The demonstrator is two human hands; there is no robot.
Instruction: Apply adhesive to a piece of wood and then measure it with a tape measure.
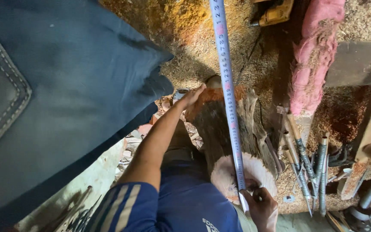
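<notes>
Over a floor thick with sawdust [185, 64], a short log [220, 129] lies lengthwise, its pale cut end facing the camera. A measuring tape [228, 94] runs along the top of the log and on past its far end. The right hand [260, 208] pinches the tape's near part at the cut face, fingers closed on it. The left hand [192, 96] reaches to the log's far end, fingers spread flat against the wood, holding nothing. Metal drill bits [305, 167] lie just right of the log.
</notes>
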